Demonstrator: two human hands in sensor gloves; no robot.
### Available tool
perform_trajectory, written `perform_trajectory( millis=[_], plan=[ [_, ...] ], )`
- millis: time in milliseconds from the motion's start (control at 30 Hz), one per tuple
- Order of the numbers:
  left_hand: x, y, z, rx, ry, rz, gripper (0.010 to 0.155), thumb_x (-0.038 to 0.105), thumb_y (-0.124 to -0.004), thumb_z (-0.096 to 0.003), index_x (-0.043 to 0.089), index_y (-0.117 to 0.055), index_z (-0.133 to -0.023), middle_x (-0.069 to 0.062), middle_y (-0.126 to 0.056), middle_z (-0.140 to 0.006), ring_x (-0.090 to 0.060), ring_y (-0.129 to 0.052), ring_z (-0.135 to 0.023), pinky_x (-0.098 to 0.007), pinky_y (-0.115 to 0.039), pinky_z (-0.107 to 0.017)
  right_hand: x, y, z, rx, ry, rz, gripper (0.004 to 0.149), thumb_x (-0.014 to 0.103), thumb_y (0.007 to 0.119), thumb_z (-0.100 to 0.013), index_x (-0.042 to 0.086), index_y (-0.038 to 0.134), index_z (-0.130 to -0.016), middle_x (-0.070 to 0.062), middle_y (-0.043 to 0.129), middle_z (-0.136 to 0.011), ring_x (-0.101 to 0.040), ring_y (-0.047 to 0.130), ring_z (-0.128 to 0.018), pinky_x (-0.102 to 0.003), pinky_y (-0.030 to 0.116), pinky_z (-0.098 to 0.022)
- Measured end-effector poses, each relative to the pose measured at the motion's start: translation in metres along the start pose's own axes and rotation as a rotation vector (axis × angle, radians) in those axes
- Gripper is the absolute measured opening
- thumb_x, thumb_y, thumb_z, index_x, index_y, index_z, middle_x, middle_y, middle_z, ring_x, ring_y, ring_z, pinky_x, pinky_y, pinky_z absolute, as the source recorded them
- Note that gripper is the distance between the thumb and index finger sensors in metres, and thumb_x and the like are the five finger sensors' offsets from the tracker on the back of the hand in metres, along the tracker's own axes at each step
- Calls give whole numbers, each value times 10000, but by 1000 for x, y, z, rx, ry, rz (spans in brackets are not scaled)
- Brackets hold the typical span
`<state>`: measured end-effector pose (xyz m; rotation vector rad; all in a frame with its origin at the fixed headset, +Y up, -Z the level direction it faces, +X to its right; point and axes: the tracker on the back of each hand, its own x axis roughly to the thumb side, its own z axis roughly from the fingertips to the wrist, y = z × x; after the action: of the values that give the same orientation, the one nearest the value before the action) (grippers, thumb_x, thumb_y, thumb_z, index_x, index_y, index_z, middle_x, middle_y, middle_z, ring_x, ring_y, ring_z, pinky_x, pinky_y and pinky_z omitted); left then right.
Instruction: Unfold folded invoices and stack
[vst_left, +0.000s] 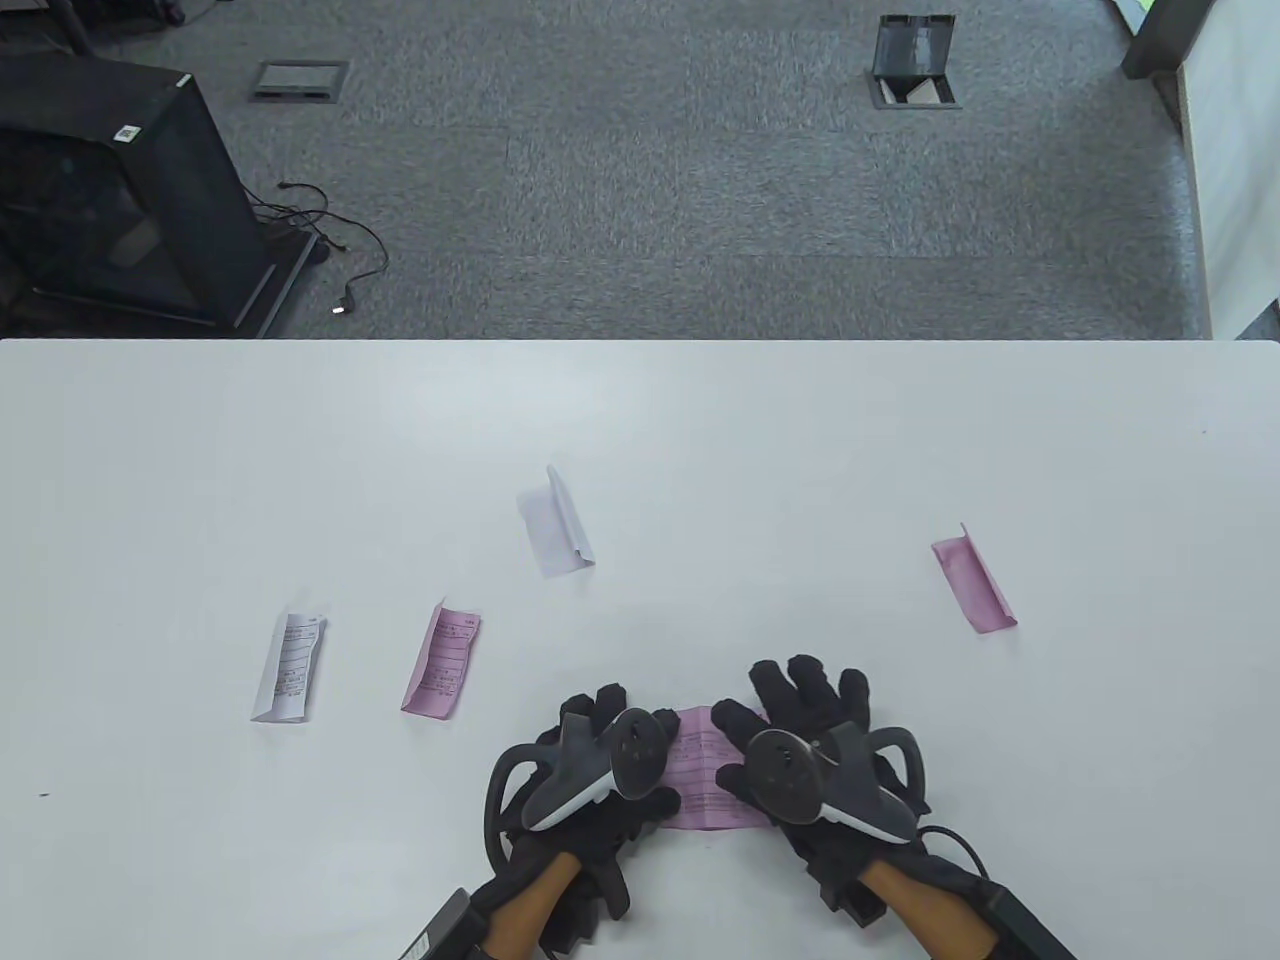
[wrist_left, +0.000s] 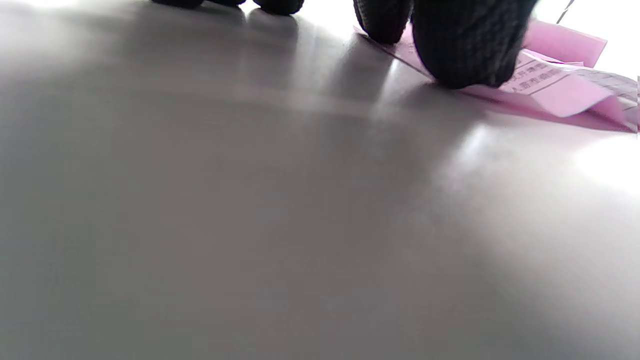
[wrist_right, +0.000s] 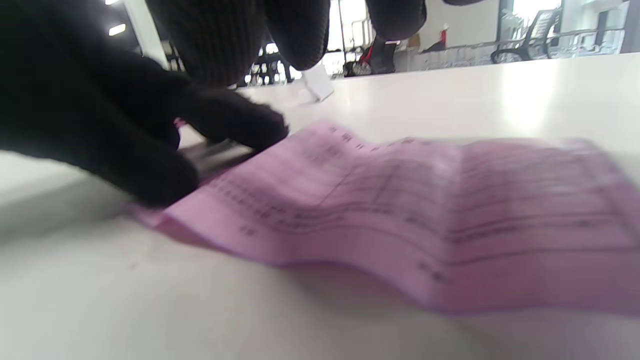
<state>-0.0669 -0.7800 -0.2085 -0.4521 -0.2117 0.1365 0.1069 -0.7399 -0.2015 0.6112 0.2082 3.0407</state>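
Hands: both gloved hands are set at the near edge of the table (vst_left: 900, 420), the left hand (vst_left: 590, 770) and the right hand (vst_left: 810, 750) on either side of one sheet.
Pink invoice between the hands: the opened pink invoice (vst_left: 712, 775) lies printed side up on the table, its creases raised in soft waves, as is seen in the right wrist view (wrist_right: 425, 220).
Left grip: two fingertips (wrist_left: 462, 55) are pressed down on the left end of the sheet (wrist_left: 560, 90); the fingers appear extended, nothing is curled round the paper, and the other fingertips are seen resting on the bare table further left.
Right grip: the fingers are spread and laid flat over the right end of the sheet; in the right wrist view a fingertip (wrist_right: 235, 122) is pressed onto the paper's edge, and the sheet is held down, not pinched.
Folded pink slip, left: a folded pink invoice (vst_left: 441, 662) lies beyond the left hand, print upward.
Folded white slip, far left: a folded white invoice (vst_left: 289, 668) lies just left of it, apart from it.
Plain pink slip, right: a pink folded invoice (vst_left: 974, 580) with one edge raised lies well apart to the right.
White slip, centre: a half-open white invoice (vst_left: 555, 522) lies furthest back, one flap raised.
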Motion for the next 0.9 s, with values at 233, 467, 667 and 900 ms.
perform_trajectory(
  millis=[233, 467, 667, 900],
  plan=[
    [0, 0, 0, -2, 0, 2, 763, 543, -784, -482, 425, -417, -1140, -138, -195, -1250, -450, -203, -1091, -585, -363, -782, 17, 28, -15, 106, -16, 79, 607, 541, 711, -507, 342, 575, -1064, -160, 402, -1190, -535, 305, -1066, -792, 258, -659],
    [1, 0, 0, -1, -1, -3, 760, 540, -786, -483, 417, -424, -1140, -145, -204, -1249, -457, -214, -1090, -589, -372, -780, -7, 29, -7, 83, 33, 99, 611, 542, 712, -500, 361, 557, -1062, -155, 418, -1186, -529, 323, -1066, -794, 266, -659],
    [2, 0, 0, -2, -2, -4, 762, 539, -786, -484, 411, -423, -1142, -148, -205, -1248, -460, -215, -1089, -592, -372, -778, -46, 29, 8, 73, 107, 81, 603, 534, 712, -501, 357, 565, -1058, -155, 432, -1181, -529, 342, -1062, -793, 274, -660],
    [2, 0, 0, 2, 4, -4, 760, 540, -793, -481, 416, -432, -1138, -146, -214, -1248, -458, -223, -1089, -590, -380, -775, -84, 32, 26, 63, 189, 19, 601, 534, 709, -504, 361, 560, -1059, -162, 441, -1177, -529, 360, -1057, -789, 291, -662]
  ],
)
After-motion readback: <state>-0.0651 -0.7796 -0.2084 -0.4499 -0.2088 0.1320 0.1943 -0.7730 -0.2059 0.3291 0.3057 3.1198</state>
